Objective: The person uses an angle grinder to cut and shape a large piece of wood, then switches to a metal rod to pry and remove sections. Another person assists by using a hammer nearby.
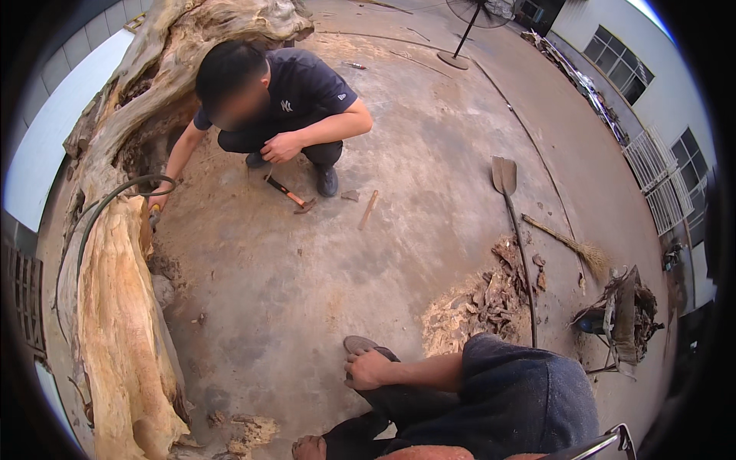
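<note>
My right hand (pixel 369 369) rests on my bent knee with nothing visible in it. Its fingers hang loosely over the dark trousers. Part of my left hand (pixel 309 448) shows beside the other leg, cut off by the lower edge, so its fingers are hard to read. Wood shavings and bark pieces (pixel 491 303) lie in a heap to the right of my right hand. On the left stretches a long, gnarled log (pixel 119 307), its near part stripped to pale wood. A crouching co-worker (pixel 276 107) reaches to it with a small tool (pixel 155 217), mostly hidden by the hand.
A claw hammer (pixel 290 195) and a short wooden stick (pixel 369 209) lie near the co-worker. Further right are a shovel (pixel 514 207) and a straw broom (pixel 571 247). A scrap-filled cart (pixel 625 318) stands lower right. A dark hose (pixel 96 218) loops over the log.
</note>
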Demonstrator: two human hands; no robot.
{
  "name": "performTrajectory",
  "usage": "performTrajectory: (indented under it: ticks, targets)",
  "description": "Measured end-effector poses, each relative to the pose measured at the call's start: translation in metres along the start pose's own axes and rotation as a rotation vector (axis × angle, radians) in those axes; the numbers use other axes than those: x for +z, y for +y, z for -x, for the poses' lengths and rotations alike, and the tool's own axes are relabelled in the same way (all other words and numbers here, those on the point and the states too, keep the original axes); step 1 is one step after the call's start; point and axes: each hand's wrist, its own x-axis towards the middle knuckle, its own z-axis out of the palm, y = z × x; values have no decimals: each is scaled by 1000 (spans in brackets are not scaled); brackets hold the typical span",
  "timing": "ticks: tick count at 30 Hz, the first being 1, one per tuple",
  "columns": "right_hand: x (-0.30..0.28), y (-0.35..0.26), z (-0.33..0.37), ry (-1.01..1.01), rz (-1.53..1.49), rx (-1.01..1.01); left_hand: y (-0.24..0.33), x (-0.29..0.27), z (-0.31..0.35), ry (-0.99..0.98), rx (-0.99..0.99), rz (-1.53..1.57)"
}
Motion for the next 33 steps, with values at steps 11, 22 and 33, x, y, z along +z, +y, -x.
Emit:
performTrajectory:
  ticks: [11,22,33]
  targets:
    - [-48,35,208,45,-79,234,99,-238,52,187,-390,909]
    - [-162,212,326,31,-560,942,238,-227,177,-207,-647,566]
    - [-337,353,318,482,-753,920,408,-283,24,-310,-461,571]
